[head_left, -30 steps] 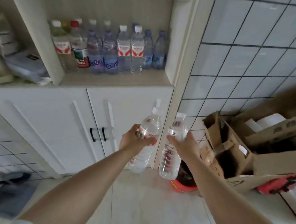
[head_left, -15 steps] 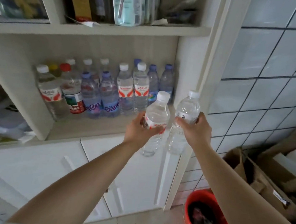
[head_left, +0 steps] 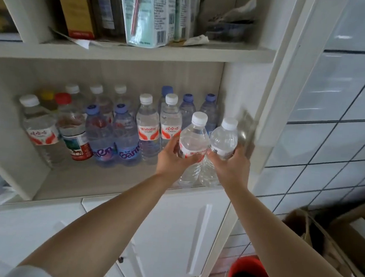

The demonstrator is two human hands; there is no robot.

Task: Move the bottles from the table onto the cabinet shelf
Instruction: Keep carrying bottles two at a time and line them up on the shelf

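1. The left hand (head_left: 171,157) is curling its fingers round a clear plastic water bottle with a white cap and a red and white label (head_left: 193,139) — it is holding it at the label
2. The right hand (head_left: 229,163) is curling round a clear plastic water bottle with a white cap and a white label (head_left: 223,137), also near the middle
3. Both bottles are standing up straight, touching side by side, at the front right of the pale wooden cabinet shelf (head_left: 100,182); I cannot tell if their bottoms are sitting on it
4. A crowd of other water bottles (head_left: 147,127) is standing further back on the same shelf — some with white caps, some blue, one red, one yellow
5. Tall cartons and boxes (head_left: 147,14) are sitting on the shelf above
6. A red round bucket (head_left: 249,275) is sitting on the floor at the lower right, beside brown cardboard boxes (head_left: 332,242)
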